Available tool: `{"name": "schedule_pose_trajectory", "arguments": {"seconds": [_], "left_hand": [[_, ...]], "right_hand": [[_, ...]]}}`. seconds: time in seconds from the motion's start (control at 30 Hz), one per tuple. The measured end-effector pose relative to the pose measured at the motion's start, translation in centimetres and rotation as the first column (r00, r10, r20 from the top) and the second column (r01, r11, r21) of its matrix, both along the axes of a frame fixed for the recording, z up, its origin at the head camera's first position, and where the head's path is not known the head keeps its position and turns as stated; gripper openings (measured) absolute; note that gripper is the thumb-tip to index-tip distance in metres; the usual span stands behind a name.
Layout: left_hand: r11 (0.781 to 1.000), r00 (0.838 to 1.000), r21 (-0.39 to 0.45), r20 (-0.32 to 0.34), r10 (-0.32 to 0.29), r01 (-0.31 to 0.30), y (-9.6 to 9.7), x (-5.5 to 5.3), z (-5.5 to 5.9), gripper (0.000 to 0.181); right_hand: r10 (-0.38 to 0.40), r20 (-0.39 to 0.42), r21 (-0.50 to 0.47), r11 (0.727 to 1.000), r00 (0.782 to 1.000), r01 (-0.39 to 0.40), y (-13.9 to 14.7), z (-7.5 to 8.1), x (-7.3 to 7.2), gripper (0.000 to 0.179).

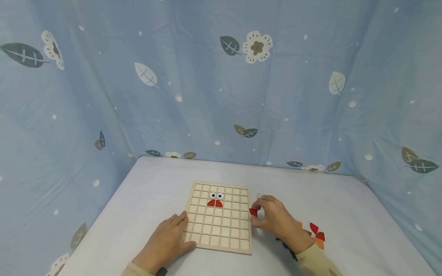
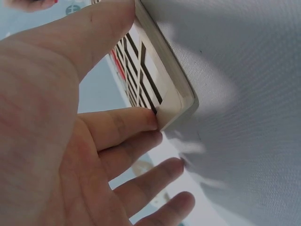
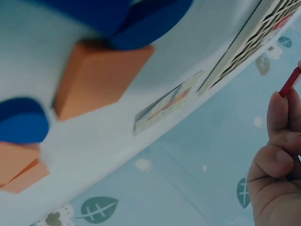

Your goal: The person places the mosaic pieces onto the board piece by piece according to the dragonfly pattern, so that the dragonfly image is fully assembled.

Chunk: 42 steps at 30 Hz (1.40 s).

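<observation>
A square-gridded wooden board [image 1: 221, 231] lies on the table. Two white eye pieces [image 1: 216, 196] sit side by side in its cells, with two red quarter-circle pieces [image 1: 215, 203] just below. My left hand [image 1: 165, 239] rests at the board's near left corner, fingers along the left side and thumb by the front edge; its fingers look fairly straight in the left wrist view [image 2: 127, 120]. Beside the board's right edge, my right hand [image 1: 274, 218] pinches a red quarter-circle piece [image 1: 253, 212] between thumb and fingertips. The right wrist view shows this red piece [image 3: 290, 82] edge-on.
Right of the board lies a small patterned card [image 3: 167, 101], partly behind my right hand in the head view. Loose red pieces [image 1: 314, 228], orange pieces [image 1: 319, 243] and blue pieces lie near the right forearm, which hides some. A blue leaf-print curtain [image 1: 207, 96] hangs behind the table.
</observation>
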<state>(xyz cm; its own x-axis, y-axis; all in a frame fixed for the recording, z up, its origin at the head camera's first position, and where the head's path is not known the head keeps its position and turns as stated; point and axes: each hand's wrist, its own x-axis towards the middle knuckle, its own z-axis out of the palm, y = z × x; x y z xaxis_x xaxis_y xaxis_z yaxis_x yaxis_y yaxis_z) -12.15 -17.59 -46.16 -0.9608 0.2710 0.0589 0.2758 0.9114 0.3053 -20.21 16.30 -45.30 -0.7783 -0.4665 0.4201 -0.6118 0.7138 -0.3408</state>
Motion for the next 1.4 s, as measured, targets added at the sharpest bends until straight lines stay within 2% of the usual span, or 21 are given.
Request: {"name": "schedule_pose_trajectory", "arguments": {"seconds": [0.37,0.77,0.93,1.1,1.4], "left_hand": [[1.000,1.000,-0.005,0.013,0.003,-0.002,-0.1,-0.1,0.0,0.083],[1.000,1.000,-0.009,0.025,0.006,-0.006,0.0,-0.1,0.0,0.082],[1.000,1.000,-0.014,0.025,0.006,-0.006,0.0,-0.1,0.1,0.083],[1.000,1.000,-0.005,0.015,0.003,-0.003,0.0,-0.1,0.1,0.082],[1.000,1.000,-0.011,-0.006,-0.006,0.005,-0.1,-0.1,-0.2,0.082]], "right_hand": [[0.095,-0.061,-0.057,0.993,0.994,-0.099,-3.6,0.2,-0.1,0.015],[0.123,-0.106,0.103,0.988,0.987,-0.112,-8.5,0.7,-1.1,0.014],[0.124,-0.052,0.159,0.981,0.991,-0.115,-9.8,1.0,-1.6,0.017],[0.141,-0.032,0.177,0.975,0.989,-0.133,-10.9,0.5,-2.4,0.019],[0.168,0.031,0.240,0.956,0.985,-0.171,-12.3,0.0,-2.7,0.004]]}}
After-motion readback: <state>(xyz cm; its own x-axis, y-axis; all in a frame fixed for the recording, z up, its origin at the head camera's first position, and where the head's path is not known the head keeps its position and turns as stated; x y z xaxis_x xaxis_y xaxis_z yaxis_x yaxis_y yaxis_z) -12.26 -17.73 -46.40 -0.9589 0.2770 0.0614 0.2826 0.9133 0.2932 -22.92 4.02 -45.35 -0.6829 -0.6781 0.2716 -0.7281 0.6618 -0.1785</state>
